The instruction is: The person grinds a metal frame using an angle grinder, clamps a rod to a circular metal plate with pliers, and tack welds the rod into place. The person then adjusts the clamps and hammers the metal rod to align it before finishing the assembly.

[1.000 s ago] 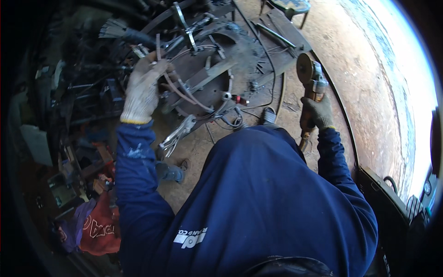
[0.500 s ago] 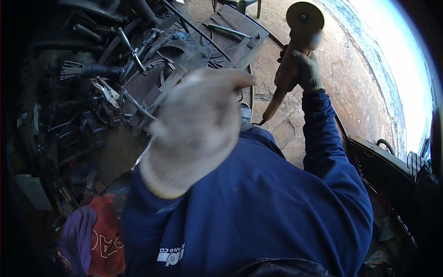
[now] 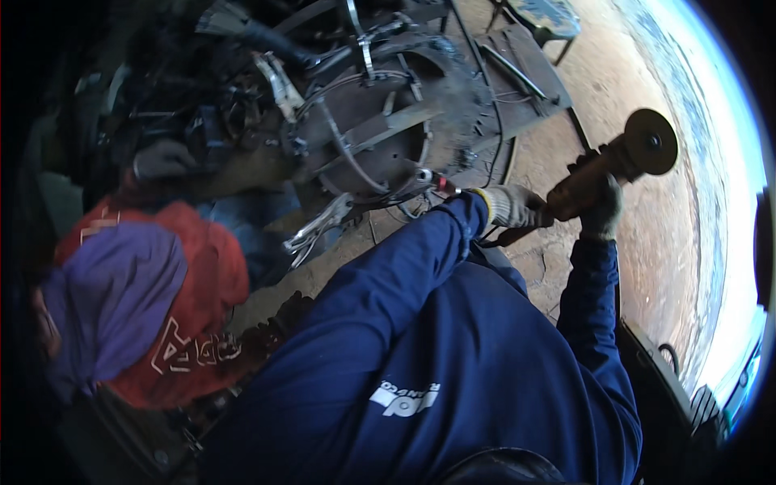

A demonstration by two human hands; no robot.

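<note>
I hold an angle grinder (image 3: 575, 196) out to the right of the bench, its round disc (image 3: 651, 142) pointing up and to the right. My right hand (image 3: 602, 212), in a grey work glove, is wrapped round the grinder's body. At the rear handle is my left hand (image 3: 517, 207), gloved too, its fingers closed round it. Left of the grinder lies a round metal frame (image 3: 343, 149) of bent rod with flat bars across it. Locking pliers (image 3: 322, 228) grip its near edge, and another pair (image 3: 279, 87) is at its left side.
At the left crouches a person in a red top (image 3: 202, 267) with a purple cloth on the head, a gloved hand (image 3: 165, 159) by the bench. A clamp (image 3: 357, 40) stands at the frame's far side. Beyond are a metal plate (image 3: 517, 105) with rods and a stool (image 3: 546, 18).
My left hand has moved from in front of my chest to the grinder's rear handle and closed on it. The view has turned, showing more of the person in red.
</note>
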